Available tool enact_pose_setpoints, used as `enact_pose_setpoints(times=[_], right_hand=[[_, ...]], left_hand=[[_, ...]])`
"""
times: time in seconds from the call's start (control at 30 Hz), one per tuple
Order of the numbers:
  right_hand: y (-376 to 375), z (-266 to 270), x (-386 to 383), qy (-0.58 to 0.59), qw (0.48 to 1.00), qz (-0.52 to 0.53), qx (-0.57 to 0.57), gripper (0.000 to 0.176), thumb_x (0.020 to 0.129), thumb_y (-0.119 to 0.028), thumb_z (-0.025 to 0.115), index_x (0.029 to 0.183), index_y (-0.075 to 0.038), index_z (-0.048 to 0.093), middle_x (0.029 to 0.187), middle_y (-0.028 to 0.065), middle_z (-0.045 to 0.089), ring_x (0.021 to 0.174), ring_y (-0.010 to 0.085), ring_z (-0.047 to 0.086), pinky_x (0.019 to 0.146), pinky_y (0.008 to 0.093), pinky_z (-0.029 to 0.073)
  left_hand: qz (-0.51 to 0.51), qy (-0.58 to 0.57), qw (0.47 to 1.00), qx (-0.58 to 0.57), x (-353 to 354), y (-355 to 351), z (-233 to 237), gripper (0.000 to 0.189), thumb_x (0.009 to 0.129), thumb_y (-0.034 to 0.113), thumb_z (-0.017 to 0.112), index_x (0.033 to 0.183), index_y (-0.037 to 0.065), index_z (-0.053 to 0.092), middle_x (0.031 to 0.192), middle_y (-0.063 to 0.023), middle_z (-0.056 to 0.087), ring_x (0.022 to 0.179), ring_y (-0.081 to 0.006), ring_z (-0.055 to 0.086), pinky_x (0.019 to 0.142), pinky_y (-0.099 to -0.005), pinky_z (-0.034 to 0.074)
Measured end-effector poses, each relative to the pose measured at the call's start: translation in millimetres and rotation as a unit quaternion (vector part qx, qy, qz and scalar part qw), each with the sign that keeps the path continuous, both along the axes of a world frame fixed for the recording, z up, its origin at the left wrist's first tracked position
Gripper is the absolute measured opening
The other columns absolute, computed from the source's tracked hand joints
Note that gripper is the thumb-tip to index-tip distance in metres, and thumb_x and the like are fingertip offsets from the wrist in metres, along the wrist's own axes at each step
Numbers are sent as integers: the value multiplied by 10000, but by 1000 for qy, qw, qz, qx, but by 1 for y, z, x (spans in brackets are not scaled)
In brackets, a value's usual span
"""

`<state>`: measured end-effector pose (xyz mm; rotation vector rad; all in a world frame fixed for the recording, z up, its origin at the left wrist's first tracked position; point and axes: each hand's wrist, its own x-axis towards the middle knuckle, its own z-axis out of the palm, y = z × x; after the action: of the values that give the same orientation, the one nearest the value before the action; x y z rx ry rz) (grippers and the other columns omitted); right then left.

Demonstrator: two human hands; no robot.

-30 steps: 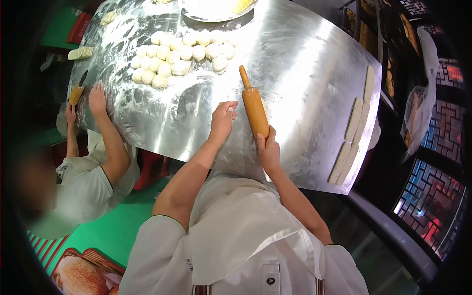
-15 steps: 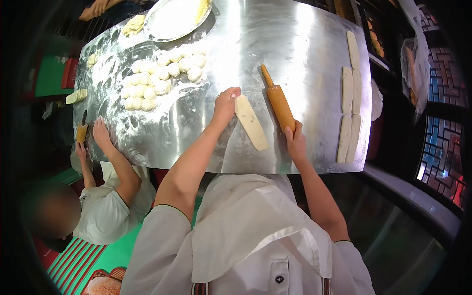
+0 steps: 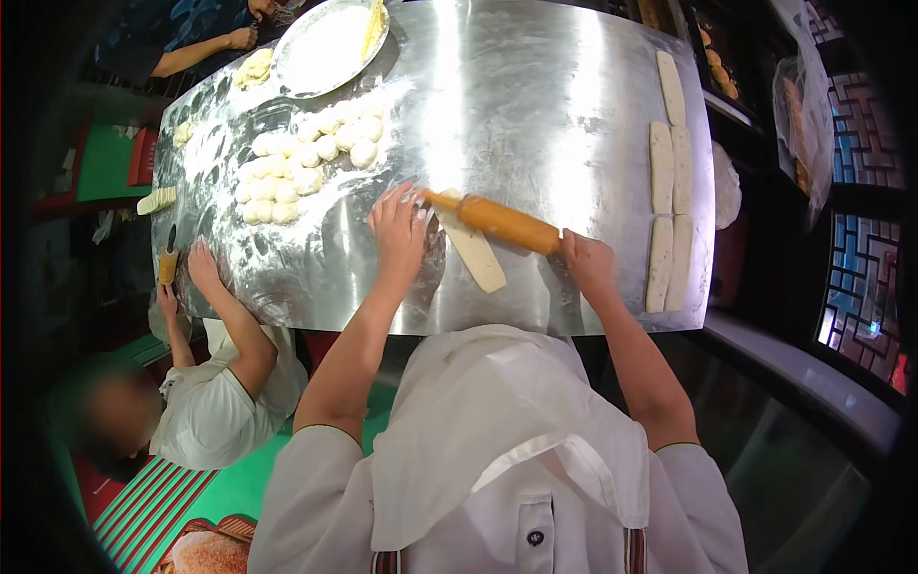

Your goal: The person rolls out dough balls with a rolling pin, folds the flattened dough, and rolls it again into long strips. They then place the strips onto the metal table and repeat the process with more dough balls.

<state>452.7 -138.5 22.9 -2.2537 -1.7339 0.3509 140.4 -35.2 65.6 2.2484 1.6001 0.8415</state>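
Head view: a wooden rolling pin [image 3: 507, 222] is held aslant over the upper end of a flattened dough strip [image 3: 472, 253].
The rolling pin's right end is gripped by the right hand [image 3: 587, 260], with the fingers curled around its handle; at its left end the left hand [image 3: 397, 225] is held with fingers loosely extended, and whether the handle is touched cannot be told. Most of the dough strip is seen below the pin, flat on the steel table [image 3: 516, 105]. Left of the pin, dough balls [image 3: 307, 180] are clustered; well right of it, five dough bars [image 3: 682, 170] are lined up. Far left of the pin, a yellow-handled tool [image 3: 168, 266] is held by a co-worker's hand [image 3: 166, 301].
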Motion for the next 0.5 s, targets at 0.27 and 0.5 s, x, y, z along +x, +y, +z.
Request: enact_pose_setpoints(times=[0.27,0.5], right_hand=[[94,-37,-30,-70,969,232,-37,470,1005,-387,448,705,-128,700,645,112,664,575,317,643,561,407,518],[133,-34,-30,-35,963,250,-93,476,1025,-372,398,726,-116,665,654,117,663,621,319,649,574,436,513]], left_hand=[[-7,261,947,-189,-31,0,-58,370,1007,250,482,785,56,706,748,-148,687,673,-338,600,786,-433,411],[97,254,950,-152,-23,-2,-66,418,1018,287,451,748,80,695,678,-145,656,621,-335,593,739,-437,402]])
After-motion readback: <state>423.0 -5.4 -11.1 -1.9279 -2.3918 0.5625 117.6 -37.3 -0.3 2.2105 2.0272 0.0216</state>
